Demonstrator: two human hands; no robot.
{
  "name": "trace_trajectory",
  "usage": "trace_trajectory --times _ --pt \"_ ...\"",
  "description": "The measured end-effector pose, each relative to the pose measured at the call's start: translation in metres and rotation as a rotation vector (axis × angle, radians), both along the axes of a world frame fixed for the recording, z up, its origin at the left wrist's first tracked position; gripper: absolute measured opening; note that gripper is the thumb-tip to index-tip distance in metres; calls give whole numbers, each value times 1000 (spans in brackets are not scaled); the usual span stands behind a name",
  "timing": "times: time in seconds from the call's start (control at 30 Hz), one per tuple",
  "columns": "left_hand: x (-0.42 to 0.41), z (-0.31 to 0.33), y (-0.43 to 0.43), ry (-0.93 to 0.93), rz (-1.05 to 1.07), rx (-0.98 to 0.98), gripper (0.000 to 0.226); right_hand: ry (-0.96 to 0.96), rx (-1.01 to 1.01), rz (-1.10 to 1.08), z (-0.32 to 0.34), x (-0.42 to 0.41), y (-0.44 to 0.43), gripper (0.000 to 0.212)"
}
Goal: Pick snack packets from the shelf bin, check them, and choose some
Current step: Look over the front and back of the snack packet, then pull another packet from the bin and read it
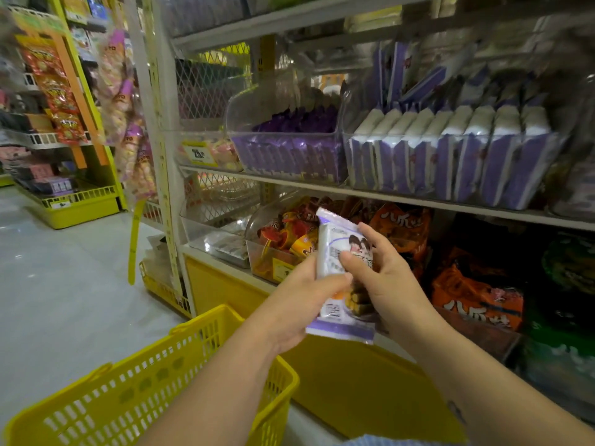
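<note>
Both my hands hold one white and purple snack packet (pixel 331 252) upright in front of the lower shelf. My left hand (pixel 306 300) grips its left edge and lower part. My right hand (pixel 383 278) grips its right side, with the thumb across the printed front. On the shelf above, a clear bin (pixel 450 162) holds several matching white and purple packets standing in a row. A second clear bin (pixel 289 146) to its left holds darker purple packets.
A yellow shopping basket (pixel 154 391) hangs at my left forearm, low in view. A clear bin of orange and red sweets (pixel 280 243) and large orange snack bags (pixel 476 294) fill the lower shelf. An aisle floor and yellow racks lie to the left.
</note>
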State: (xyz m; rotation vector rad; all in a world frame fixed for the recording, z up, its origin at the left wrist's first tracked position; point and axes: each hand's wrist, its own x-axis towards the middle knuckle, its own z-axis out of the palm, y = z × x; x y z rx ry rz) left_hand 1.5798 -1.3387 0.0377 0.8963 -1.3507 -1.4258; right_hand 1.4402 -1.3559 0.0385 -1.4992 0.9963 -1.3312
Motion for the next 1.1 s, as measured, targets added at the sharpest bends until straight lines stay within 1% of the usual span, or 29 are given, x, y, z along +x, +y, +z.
trace_trajectory --times 0.03,0.13,0.17,0.2,0.27,0.33,0.37,0.4,0.5,0.53,0.57,0.63,0.7,0.77,0.93,1.0,1.03,1.1 --pt "0 7 0 10 51 -13 32 24 -62 -15 8 -3 2 58" --pt "-3 37 -2 98 152 -56 24 95 -231 -19 41 -17 5 57" --pt "-5 51 -4 113 175 -82 23 151 -288 -10 55 -23 9 57" --pt "-8 64 -5 116 198 -113 22 240 -346 3 68 -29 14 58" --pt "-16 92 -8 109 225 -164 22 493 -472 15 96 -41 25 61" --pt "-25 120 -12 102 217 -185 23 772 -618 -29 120 -52 31 63" --pt "-30 133 -14 101 203 -178 23 865 -675 -69 132 -56 31 63" --pt "-36 145 -18 94 185 -158 22 910 -711 -112 144 -60 30 63" --pt "-53 180 -27 47 106 -75 22 890 -757 -193 178 -73 23 54" --pt "-58 190 -31 4 101 -73 22 898 -773 -217 188 -79 19 51" --pt "-63 199 -36 -69 121 -96 25 918 -783 -250 197 -86 14 48" --pt "-70 212 -52 -340 232 -238 33 958 -779 -339 211 -101 2 43" --pt "-74 220 -69 -604 329 -486 39 1000 -763 -415 225 -116 -11 39" --pt "-76 223 -88 -796 384 -732 29 1074 -753 -458 236 -127 -22 38" --pt "-93 236 -137 -1343 420 -1156 38 1272 -680 -520 255 -147 -46 39" --pt "-103 240 -154 -1517 426 -1299 40 1319 -651 -533 257 -151 -55 38" --pt "-108 243 -162 -1573 412 -1352 40 1334 -638 -532 259 -153 -59 37" --pt "-119 247 -176 -1659 355 -1384 47 1377 -625 -523 262 -155 -65 33"
